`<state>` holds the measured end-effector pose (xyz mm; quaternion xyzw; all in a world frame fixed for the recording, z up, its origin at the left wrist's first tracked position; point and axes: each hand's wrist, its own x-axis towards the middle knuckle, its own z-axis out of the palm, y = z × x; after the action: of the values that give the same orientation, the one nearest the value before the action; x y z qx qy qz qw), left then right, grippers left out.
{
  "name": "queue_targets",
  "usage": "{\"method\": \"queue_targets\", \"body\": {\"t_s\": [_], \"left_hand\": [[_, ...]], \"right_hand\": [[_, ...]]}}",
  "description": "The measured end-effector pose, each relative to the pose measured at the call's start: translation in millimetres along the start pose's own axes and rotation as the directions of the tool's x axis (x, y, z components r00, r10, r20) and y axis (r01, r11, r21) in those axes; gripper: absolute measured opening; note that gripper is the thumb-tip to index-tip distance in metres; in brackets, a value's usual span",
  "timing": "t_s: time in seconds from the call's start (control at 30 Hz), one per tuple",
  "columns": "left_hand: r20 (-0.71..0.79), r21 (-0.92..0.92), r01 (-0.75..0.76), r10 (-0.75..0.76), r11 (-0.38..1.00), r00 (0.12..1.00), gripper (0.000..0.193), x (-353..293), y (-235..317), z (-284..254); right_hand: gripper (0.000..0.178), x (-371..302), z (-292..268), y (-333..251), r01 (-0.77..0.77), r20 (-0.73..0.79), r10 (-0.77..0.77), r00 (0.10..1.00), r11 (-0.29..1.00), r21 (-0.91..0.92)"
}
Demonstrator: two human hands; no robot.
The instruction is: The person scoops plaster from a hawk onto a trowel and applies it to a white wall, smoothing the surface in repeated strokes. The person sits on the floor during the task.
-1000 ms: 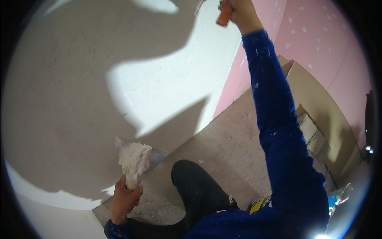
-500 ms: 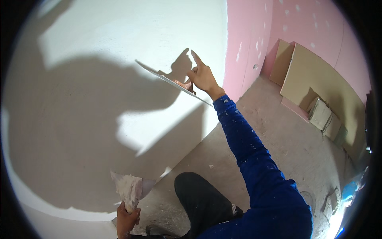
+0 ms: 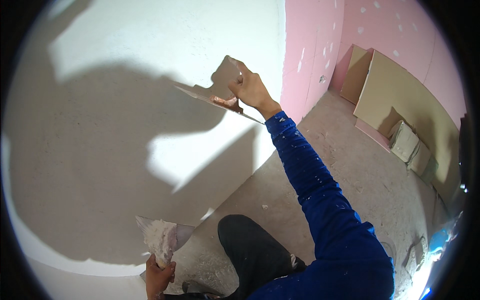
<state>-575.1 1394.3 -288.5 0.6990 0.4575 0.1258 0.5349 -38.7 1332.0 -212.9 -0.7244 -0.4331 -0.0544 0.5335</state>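
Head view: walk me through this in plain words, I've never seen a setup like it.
There is no machine here, just a person's two bare hands. The camera sits on the person's head, looking down; its wide lens bends straight edges. The left hand has a scraper in its grip, loaded with pale paste. The right hand holds a wide, flat trowel at the pale wall; I cannot tell whether its blade touches. On the floor to the right, beige boards lean by a pink wall, with a pale bundle before them.
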Motion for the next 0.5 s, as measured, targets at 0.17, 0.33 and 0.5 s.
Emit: {"method": "queue_targets", "body": {"t_s": [0.17,0.33,0.5], "left_hand": [[0.015,-0.043,0.002,-0.001,0.999,1.000,0.033,-0.2,0.4,-0.1],[0.026,-0.047,-0.001,0.002,0.999,1.000,0.032,-1.1,0.0,-1.5],[0.013,-0.011,0.023,-0.023,1.000,1.000,0.032,-3.6,3.4,-1.9]], "right_hand": [[0.067,-2.9,3.7,-1.1,0.000,-0.067,-0.002,0.998,0.999,-0.033],[0.059,-3.1,6.2,0.4,0.014,-0.027,-0.014,1.000,1.000,-0.006],[0.050,-5.5,8.8,0.8,-0.011,-0.080,0.010,0.997,1.000,-0.010]]}}
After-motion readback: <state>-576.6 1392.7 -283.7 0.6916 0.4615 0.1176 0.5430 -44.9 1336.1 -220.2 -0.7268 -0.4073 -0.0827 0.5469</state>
